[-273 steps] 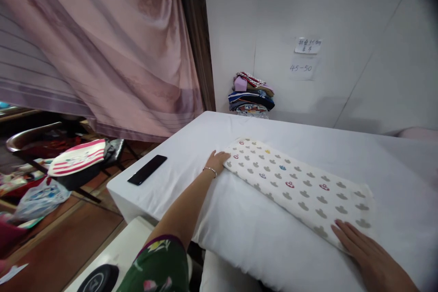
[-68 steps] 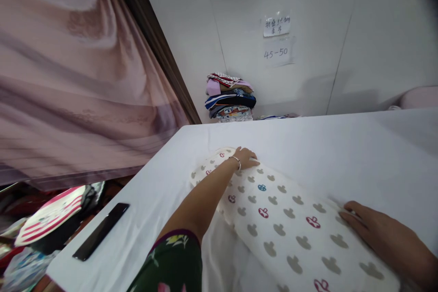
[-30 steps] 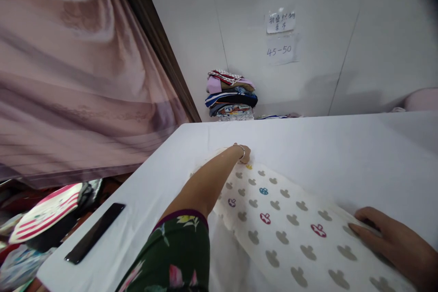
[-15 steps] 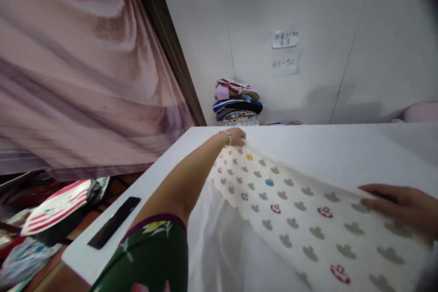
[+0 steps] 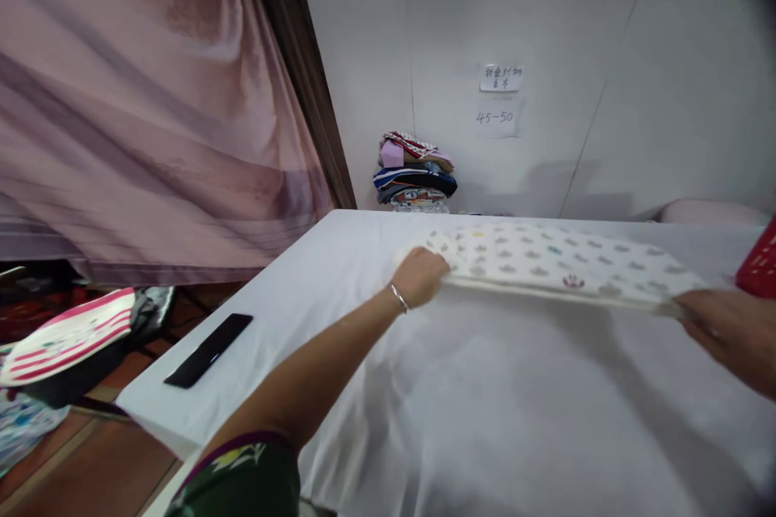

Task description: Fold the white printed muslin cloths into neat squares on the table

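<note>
A white cloth point(image 5: 527, 258) printed with grey mushroom-like shapes and a few coloured ones stretches between my two hands above the table. Its near edge is lifted and looks folded, casting a shadow below. My left hand point(image 5: 421, 279), with a silver bangle at the wrist, is closed on the near left corner. At the right, my right hand point(image 5: 731, 331) grips the near right corner, somewhat blurred. The cloth's far part reaches toward the back of the table.
The white-covered table point(image 5: 515, 412) lies in front of me. A black flat object point(image 5: 209, 350) rests at its left. Folded fabrics point(image 5: 415, 170) are stacked behind it by the wall. A pink curtain point(image 5: 158, 113) hangs left, above a striped round-topped seat point(image 5: 69, 335). Something red point(image 5: 761, 262) shows at right.
The cloth's near edge has come up off the table, and its far part has swung back. My left hand has moved nearer; my right hand has closed on the corner. The view shifted right.
</note>
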`<action>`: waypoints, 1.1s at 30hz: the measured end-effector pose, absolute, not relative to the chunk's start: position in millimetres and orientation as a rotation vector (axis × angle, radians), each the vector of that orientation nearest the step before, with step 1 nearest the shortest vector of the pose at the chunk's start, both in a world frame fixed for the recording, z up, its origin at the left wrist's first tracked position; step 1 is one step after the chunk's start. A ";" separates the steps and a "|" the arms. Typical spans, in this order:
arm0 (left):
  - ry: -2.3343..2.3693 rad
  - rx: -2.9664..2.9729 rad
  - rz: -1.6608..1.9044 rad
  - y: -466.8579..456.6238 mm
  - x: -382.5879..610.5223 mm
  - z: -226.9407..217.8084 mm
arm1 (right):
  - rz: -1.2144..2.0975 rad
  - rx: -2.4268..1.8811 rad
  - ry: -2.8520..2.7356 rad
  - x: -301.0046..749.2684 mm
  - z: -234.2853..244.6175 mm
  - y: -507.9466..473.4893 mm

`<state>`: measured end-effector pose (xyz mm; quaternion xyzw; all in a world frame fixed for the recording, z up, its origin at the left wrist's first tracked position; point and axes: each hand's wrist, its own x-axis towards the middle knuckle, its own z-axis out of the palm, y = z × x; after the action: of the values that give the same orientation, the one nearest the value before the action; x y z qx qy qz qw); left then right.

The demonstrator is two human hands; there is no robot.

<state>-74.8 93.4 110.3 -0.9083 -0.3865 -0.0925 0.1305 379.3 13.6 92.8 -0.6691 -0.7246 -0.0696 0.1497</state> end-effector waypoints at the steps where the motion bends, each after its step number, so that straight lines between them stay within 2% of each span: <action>1: -1.067 -2.707 -0.234 80.8 -71.9 84.6 | -0.184 -1.878 -2.284 381.8 70.3 -1.1; 5: -1.017 -2.811 -0.204 45.6 -67.4 14.9 | -0.201 -1.781 -2.463 394.2 0.8 -43.6; 11: -1.114 -2.767 -0.336 26.3 -72.7 5.3 | -0.403 -1.667 -2.387 414.0 -30.0 -61.6; 22: -1.414 -2.572 -0.546 9.5 -90.6 0.2 | -0.441 -1.556 -2.463 381.4 -29.2 -64.2; 33: -1.401 -2.410 -0.797 1.4 -90.0 -7.3 | -0.150 -1.195 -2.516 176.5 -4.5 -32.6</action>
<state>-90.0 1.4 -7.3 -0.8252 -0.4796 -0.2728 0.1209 176.5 -32.6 -4.5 -0.4218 -0.8880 -0.0529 0.1752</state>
